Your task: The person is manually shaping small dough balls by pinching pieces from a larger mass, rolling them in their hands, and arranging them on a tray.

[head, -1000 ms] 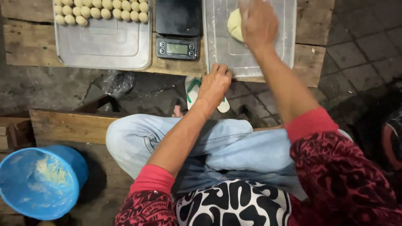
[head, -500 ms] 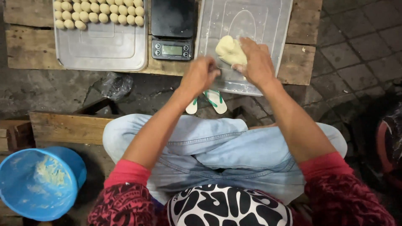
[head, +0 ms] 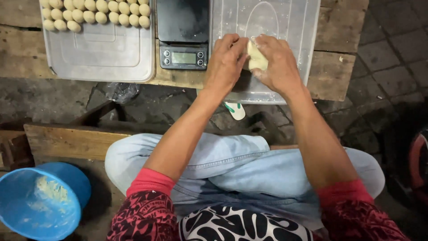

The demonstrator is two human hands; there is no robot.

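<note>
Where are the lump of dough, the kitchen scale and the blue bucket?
lump of dough (head: 257, 59), head view, on its pale middle between both hands.
kitchen scale (head: 183, 57), head view, on its display.
blue bucket (head: 67, 178), head view, on its outer wall.

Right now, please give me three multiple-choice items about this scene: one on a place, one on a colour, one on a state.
1. Where does the digital scale stand?
A. Between the two clear plastic lids
B. Inside the bucket
C. On the person's lap

2. What colour is the bucket at the lower left?
A. Red
B. Blue
C. White

3. How is the lump of dough held?
A. It lies alone on the wooden pallet
B. Only the left hand touches it
C. Both hands press it between them

Answers:
1. A, the scale sits between the left lid, which carries rows of dough balls, and the right lid.
2. B, its wall and inside are blue, with pale residue.
3. C, the left hand and the right hand close on it from both sides over the right lid.
</note>
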